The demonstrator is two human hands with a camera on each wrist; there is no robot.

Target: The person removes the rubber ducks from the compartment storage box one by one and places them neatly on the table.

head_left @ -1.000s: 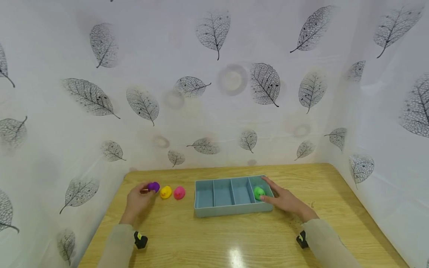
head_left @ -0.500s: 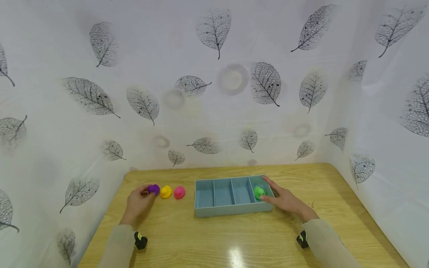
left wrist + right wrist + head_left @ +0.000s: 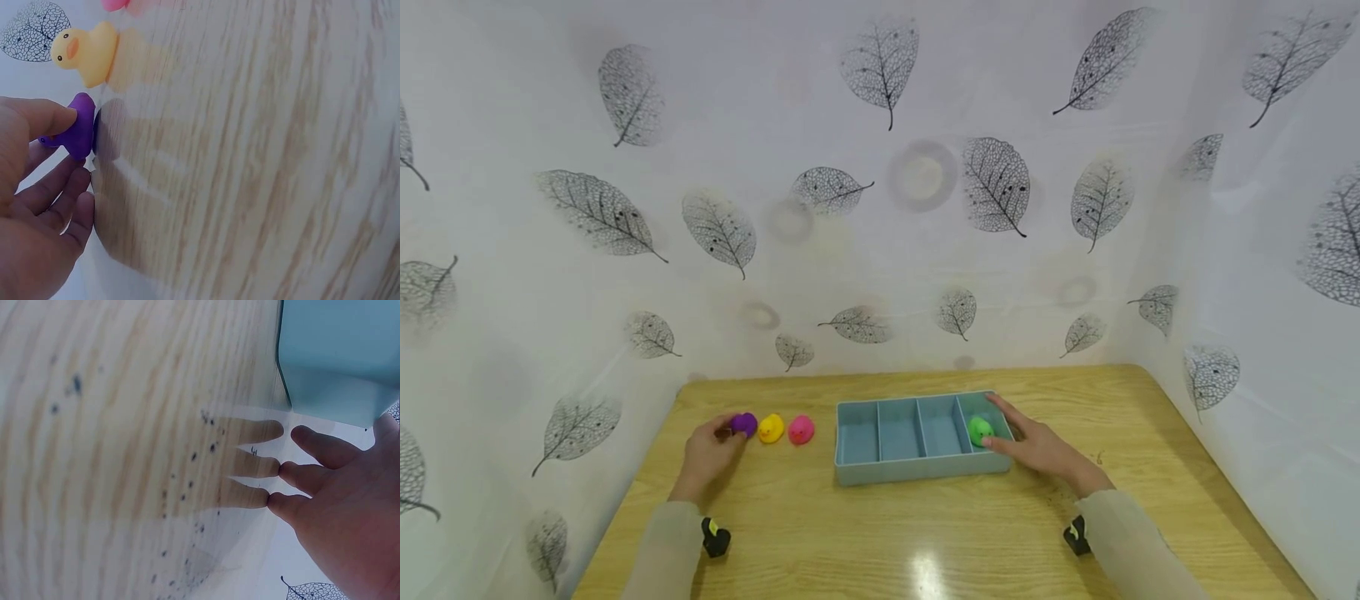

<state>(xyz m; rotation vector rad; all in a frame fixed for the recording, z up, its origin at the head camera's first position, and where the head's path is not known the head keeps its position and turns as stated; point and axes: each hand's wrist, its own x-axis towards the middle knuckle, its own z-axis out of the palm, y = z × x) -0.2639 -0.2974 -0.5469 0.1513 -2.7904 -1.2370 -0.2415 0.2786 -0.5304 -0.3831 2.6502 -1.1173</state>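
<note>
My left hand (image 3: 709, 454) pinches a small purple rubber duck (image 3: 744, 424) at the left of the table. In the left wrist view, the thumb presses one side of the purple duck (image 3: 80, 128), with fingers behind and below it. A yellow rubber duck (image 3: 771, 429) and a pink one (image 3: 801, 430) sit beside it in a row. My right hand (image 3: 1043, 450) spans the right end of a blue-grey divided box (image 3: 925, 472). Its thumb reaches over the end wall near a green rubber duck (image 3: 981, 431) in the rightmost compartment; three outer fingers extend outside the box (image 3: 340, 353).
The wooden table (image 3: 850, 542) meets a pale leaf-printed curtain (image 3: 880, 250) at its back and sides. The box's other compartments lie left of the green duck. Black devices (image 3: 716, 538) are worn at both wrists.
The left hand has lowered the purple duck slightly toward the table, in line with the yellow one. My right hand and the box have stayed put.
</note>
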